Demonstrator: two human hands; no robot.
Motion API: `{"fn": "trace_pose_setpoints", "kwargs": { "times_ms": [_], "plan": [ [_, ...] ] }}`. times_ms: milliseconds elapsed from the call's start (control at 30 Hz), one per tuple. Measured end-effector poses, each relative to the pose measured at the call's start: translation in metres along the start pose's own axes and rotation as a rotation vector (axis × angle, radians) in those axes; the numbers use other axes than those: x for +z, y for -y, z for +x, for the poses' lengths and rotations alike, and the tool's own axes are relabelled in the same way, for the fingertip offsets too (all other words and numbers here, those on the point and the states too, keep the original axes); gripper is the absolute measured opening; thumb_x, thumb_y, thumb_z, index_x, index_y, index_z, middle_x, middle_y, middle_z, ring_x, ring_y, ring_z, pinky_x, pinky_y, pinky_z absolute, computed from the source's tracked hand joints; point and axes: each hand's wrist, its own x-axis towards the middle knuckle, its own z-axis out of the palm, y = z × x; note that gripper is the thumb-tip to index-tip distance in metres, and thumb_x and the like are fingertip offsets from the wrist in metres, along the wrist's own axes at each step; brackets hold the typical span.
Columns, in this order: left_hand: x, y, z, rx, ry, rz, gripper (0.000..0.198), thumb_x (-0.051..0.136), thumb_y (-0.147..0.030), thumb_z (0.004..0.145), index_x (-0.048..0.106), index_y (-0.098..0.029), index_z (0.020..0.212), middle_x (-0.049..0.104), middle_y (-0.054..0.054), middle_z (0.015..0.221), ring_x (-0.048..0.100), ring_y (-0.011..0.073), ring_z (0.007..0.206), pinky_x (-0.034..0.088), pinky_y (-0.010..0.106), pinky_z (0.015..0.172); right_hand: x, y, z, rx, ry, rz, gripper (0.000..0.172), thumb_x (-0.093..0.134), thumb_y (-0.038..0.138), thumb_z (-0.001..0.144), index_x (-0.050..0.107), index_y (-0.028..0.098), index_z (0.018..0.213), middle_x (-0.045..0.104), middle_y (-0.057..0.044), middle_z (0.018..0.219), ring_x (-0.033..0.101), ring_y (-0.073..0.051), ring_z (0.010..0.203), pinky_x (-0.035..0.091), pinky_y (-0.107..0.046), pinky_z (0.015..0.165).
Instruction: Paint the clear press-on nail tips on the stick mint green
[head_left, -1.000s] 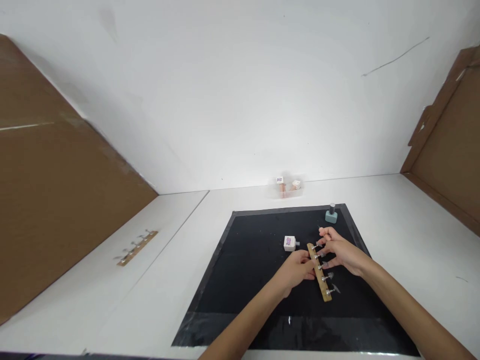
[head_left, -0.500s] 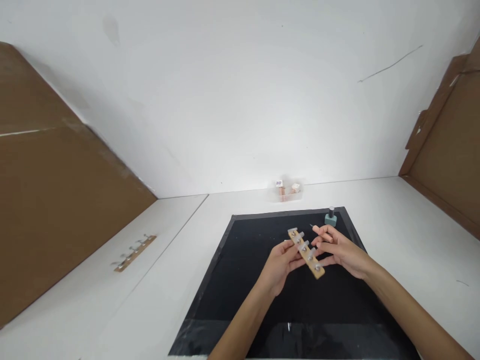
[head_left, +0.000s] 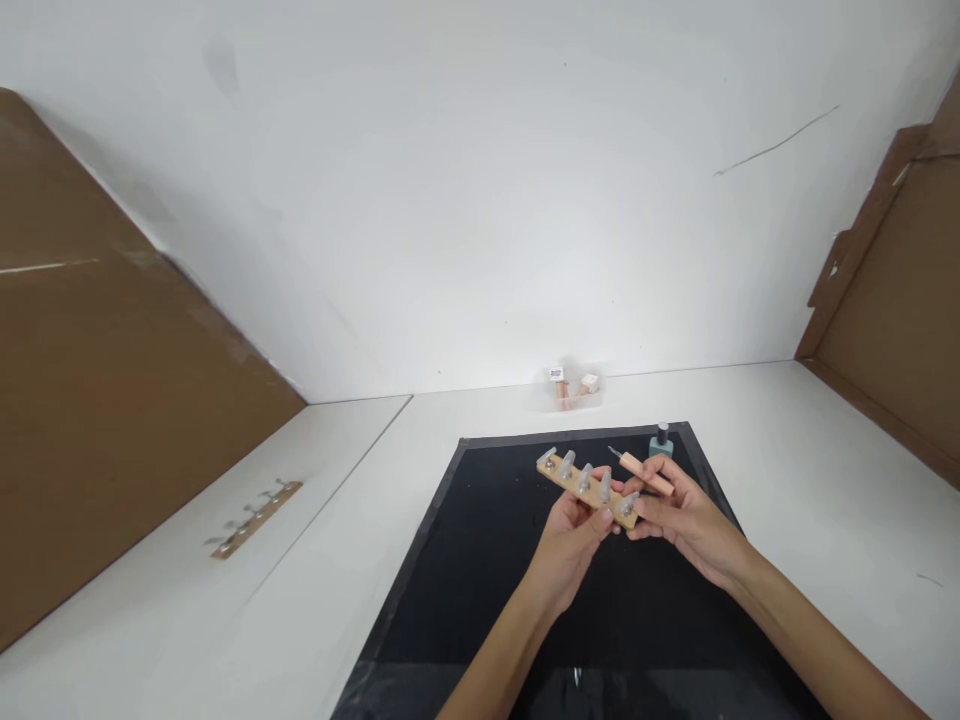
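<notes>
My left hand (head_left: 571, 540) grips a wooden strip (head_left: 585, 482) with several clear nail tips on metal pegs, lifted above the black mat (head_left: 465, 580) and lying roughly level. My right hand (head_left: 686, 515) touches the strip's right end and pinches a thin brush with a pale wooden handle (head_left: 643, 472), its tip pointing up and left. A teal nail polish bottle (head_left: 661, 442) stands on the mat just behind my right hand.
A second wooden strip with pegs (head_left: 255, 518) lies on the white table at the left. Small bottles in a clear holder (head_left: 571, 388) stand against the back wall. Brown cardboard panels (head_left: 112, 400) close in both sides.
My hands have lifted the strip off the mat and turned it from near-vertical to almost level. The white cube seen on the mat earlier is out of sight.
</notes>
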Motion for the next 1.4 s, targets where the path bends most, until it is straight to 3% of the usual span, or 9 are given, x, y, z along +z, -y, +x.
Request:
{"fn": "trace_pose_setpoints", "kwargs": {
  "times_ms": [167, 367, 467, 633, 833, 1033, 1233, 1400],
  "plan": [
    [0.003, -0.003, -0.001, 0.068, 0.118, 0.059, 0.038, 0.083, -0.037, 0.060, 0.062, -0.014, 0.082, 0.060, 0.001, 0.071, 0.055, 0.0107, 0.060, 0.042, 0.022, 0.053, -0.001, 0.001, 0.002, -0.191, -0.009, -0.095, 0.028, 0.072, 0.043, 0.075, 0.054, 0.022, 0.080, 0.065, 0.002, 0.078, 0.065, -0.012, 0.068, 0.054, -0.027, 0.065],
    [0.001, -0.005, -0.004, 0.042, 0.056, 0.121, 0.042, 0.082, -0.040, 0.060, 0.056, -0.014, 0.083, 0.062, 0.004, 0.079, 0.053, 0.0083, 0.050, 0.040, 0.022, 0.045, -0.006, 0.007, 0.000, -0.396, -0.123, -0.374, 0.034, 0.055, 0.052, 0.086, 0.065, 0.023, 0.099, 0.060, 0.001, 0.063, 0.055, -0.014, 0.057, 0.049, -0.030, 0.061],
    [0.000, -0.006, -0.005, 0.034, 0.030, 0.061, 0.047, 0.085, -0.030, 0.054, 0.050, -0.018, 0.083, 0.059, -0.002, 0.075, 0.048, 0.0048, 0.045, 0.038, 0.018, 0.041, -0.006, 0.005, -0.005, -0.400, -0.151, -0.467, 0.030, 0.053, 0.049, 0.088, 0.061, 0.027, 0.107, 0.056, 0.004, 0.058, 0.054, -0.014, 0.060, 0.047, -0.030, 0.067],
    [-0.001, -0.010, -0.007, 0.072, 0.014, 0.025, 0.051, 0.085, -0.027, 0.055, 0.046, -0.021, 0.086, 0.056, -0.006, 0.071, 0.043, 0.0030, 0.045, 0.035, 0.012, 0.035, -0.005, 0.003, -0.007, -0.412, -0.070, -0.388, 0.017, 0.060, 0.044, 0.086, 0.062, 0.028, 0.092, 0.056, 0.003, 0.064, 0.054, -0.013, 0.062, 0.044, -0.026, 0.063],
    [-0.004, -0.013, -0.006, 0.263, 0.044, 0.179, 0.034, 0.077, -0.030, 0.069, 0.047, -0.018, 0.077, 0.053, -0.007, 0.072, 0.044, -0.0004, 0.044, 0.041, 0.012, 0.038, 0.001, 0.002, -0.007, -0.461, -0.018, -0.265, 0.019, 0.062, 0.046, 0.084, 0.065, 0.028, 0.078, 0.050, 0.004, 0.060, 0.050, -0.012, 0.059, 0.042, -0.023, 0.058],
    [-0.006, -0.013, -0.009, 0.427, 0.049, 0.254, 0.029, 0.072, -0.027, 0.075, 0.043, -0.020, 0.078, 0.054, -0.006, 0.076, 0.049, 0.0004, 0.045, 0.045, 0.014, 0.043, 0.002, -0.008, -0.011, -0.342, -0.073, -0.360, 0.018, 0.062, 0.045, 0.083, 0.065, 0.029, 0.088, 0.053, 0.002, 0.069, 0.043, -0.012, 0.058, 0.035, -0.022, 0.052],
    [-0.007, -0.015, -0.013, 0.389, 0.054, 0.282, 0.027, 0.070, -0.020, 0.076, 0.043, -0.021, 0.077, 0.055, -0.006, 0.079, 0.054, 0.0031, 0.049, 0.050, 0.019, 0.049, 0.003, -0.007, -0.010, -0.336, 0.031, -0.461, 0.020, 0.059, 0.045, 0.086, 0.065, 0.026, 0.083, 0.047, 0.002, 0.062, 0.043, -0.013, 0.057, 0.034, -0.024, 0.051],
    [-0.008, -0.014, -0.014, 0.402, 0.046, 0.305, 0.027, 0.070, -0.017, 0.074, 0.044, -0.021, 0.076, 0.056, -0.004, 0.078, 0.055, 0.0053, 0.050, 0.051, 0.020, 0.050, 0.006, -0.002, -0.011, -0.361, -0.034, -0.584, 0.025, 0.056, 0.046, 0.087, 0.067, 0.024, 0.080, 0.049, 0.001, 0.061, 0.042, -0.012, 0.050, 0.035, -0.024, 0.045]
  ]
}}
